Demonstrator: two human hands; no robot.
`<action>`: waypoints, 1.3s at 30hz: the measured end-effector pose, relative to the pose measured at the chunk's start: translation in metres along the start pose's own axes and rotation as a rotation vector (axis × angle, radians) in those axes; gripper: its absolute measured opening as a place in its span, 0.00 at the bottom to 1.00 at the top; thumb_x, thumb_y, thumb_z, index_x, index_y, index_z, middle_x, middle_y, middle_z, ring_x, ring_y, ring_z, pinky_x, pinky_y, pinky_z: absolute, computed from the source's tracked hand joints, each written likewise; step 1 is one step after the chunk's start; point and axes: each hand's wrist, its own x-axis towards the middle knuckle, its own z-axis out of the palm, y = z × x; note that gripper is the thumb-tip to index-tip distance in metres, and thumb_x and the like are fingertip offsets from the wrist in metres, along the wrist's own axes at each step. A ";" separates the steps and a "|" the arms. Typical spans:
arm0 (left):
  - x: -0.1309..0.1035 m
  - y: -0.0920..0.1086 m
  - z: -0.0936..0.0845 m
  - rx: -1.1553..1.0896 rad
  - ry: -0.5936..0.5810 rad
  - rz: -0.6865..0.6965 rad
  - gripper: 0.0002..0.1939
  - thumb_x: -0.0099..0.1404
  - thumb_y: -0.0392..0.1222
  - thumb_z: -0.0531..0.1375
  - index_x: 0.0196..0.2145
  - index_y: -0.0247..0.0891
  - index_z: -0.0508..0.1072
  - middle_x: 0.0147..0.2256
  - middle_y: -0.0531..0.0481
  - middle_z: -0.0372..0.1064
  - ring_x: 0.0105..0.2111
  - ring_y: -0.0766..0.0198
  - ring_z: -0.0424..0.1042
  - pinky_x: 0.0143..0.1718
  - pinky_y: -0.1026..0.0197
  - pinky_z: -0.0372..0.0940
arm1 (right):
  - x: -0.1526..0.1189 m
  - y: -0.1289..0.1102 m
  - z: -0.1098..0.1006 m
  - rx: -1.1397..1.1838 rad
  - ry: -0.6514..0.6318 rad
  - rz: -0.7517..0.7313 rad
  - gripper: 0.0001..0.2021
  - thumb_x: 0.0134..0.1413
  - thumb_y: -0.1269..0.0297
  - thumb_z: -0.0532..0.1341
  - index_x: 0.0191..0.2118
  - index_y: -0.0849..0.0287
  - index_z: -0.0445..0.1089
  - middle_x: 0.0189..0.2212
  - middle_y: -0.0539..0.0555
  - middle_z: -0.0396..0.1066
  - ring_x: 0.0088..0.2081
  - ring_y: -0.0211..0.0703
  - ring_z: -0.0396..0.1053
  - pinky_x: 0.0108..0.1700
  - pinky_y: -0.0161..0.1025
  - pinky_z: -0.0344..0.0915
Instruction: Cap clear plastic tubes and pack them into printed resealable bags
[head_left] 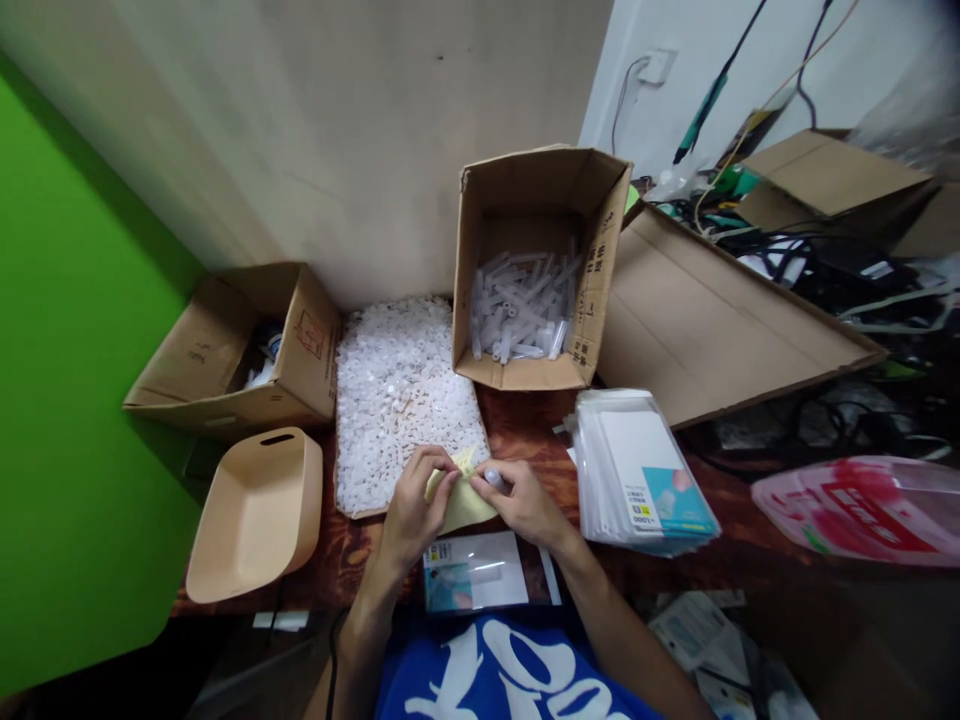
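A pale yellow cloth or sheet (466, 507) is stretched between my two hands. My left hand (420, 500) pinches its left upper edge with thumb and fingers. My right hand (525, 500) grips its right side, and a small translucent tube (495, 480) also shows between that hand's fingers. Below the hands lies a clear packet with a blue and white card (478, 573). Just beyond them is a shallow tray full of small white pieces (405, 400).
A cardboard box (540, 375) holds translucent tubes. Stacked packets (641, 470) lie at the right, near a pink plastic bag (855, 505). At the left are a beige bin (251, 515) and an open carton (315, 345). A cardboard flap (712, 310) and cables fill the far right.
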 end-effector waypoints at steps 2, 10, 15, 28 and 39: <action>-0.002 0.000 0.001 0.064 0.050 0.083 0.04 0.71 0.33 0.58 0.41 0.39 0.71 0.39 0.47 0.69 0.42 0.61 0.72 0.44 0.55 0.70 | -0.001 0.002 0.001 -0.013 0.041 0.007 0.15 0.63 0.57 0.60 0.30 0.63 0.72 0.22 0.46 0.61 0.25 0.35 0.57 0.28 0.33 0.52; -0.008 -0.001 0.003 0.241 0.058 0.217 0.08 0.68 0.29 0.60 0.43 0.38 0.75 0.40 0.46 0.74 0.41 0.60 0.75 0.43 0.57 0.73 | 0.000 0.002 0.003 -0.120 0.076 -0.150 0.09 0.64 0.65 0.59 0.35 0.60 0.75 0.31 0.54 0.76 0.33 0.43 0.71 0.37 0.37 0.64; -0.004 0.004 -0.003 0.385 -0.037 0.285 0.07 0.69 0.30 0.58 0.43 0.35 0.73 0.41 0.42 0.74 0.41 0.57 0.74 0.42 0.54 0.73 | 0.000 0.001 0.003 -0.172 0.079 -0.225 0.09 0.64 0.68 0.57 0.36 0.61 0.75 0.31 0.56 0.76 0.34 0.44 0.72 0.38 0.37 0.65; 0.002 0.006 -0.015 0.297 -0.044 0.246 0.06 0.68 0.32 0.60 0.42 0.38 0.74 0.40 0.44 0.74 0.41 0.59 0.75 0.42 0.55 0.74 | -0.003 0.001 0.009 -0.173 0.121 -0.206 0.07 0.61 0.71 0.60 0.39 0.60 0.77 0.34 0.56 0.79 0.36 0.46 0.75 0.40 0.38 0.67; 0.005 0.020 -0.015 0.295 0.028 0.313 0.10 0.66 0.29 0.61 0.45 0.38 0.73 0.39 0.45 0.73 0.40 0.59 0.75 0.41 0.56 0.73 | -0.001 0.003 0.011 -0.234 0.153 -0.216 0.09 0.62 0.71 0.58 0.41 0.60 0.76 0.36 0.57 0.79 0.37 0.46 0.75 0.41 0.39 0.68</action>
